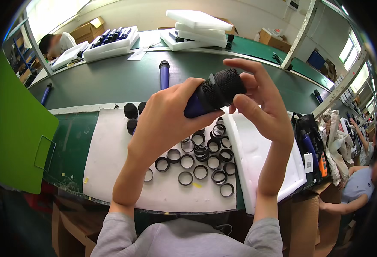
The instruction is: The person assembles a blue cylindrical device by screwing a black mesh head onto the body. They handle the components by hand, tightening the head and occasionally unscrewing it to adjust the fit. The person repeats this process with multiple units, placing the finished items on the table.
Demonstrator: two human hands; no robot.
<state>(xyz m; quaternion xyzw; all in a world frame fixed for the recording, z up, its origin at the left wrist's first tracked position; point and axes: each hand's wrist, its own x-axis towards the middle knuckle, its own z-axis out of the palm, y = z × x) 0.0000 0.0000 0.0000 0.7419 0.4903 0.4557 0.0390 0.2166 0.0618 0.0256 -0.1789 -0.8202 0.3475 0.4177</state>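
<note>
A microphone point(220, 89) with a blue body and black mesh head is raised over the bench, tilted with its head up to the right. My left hand point(168, 112) wraps round its body just below the head. My right hand point(265, 107) is at the top of the mesh, thumb and fingers apart and curved about its end; the index finger is stretched out above it. Whether the right fingertips touch the mesh is hard to tell. Below lie several black rings point(200, 172) on a white sheet point(107, 171). Black mesh heads point(130, 111) stand beyond my left forearm.
A white foam tray point(278, 180) lies under my right forearm. Another blue microphone point(164, 75) lies on the dark conveyor surface point(111, 77) ahead. Foam boxes point(111, 50) stand at the back, a green panel point(17, 124) at left. People sit at far left and right.
</note>
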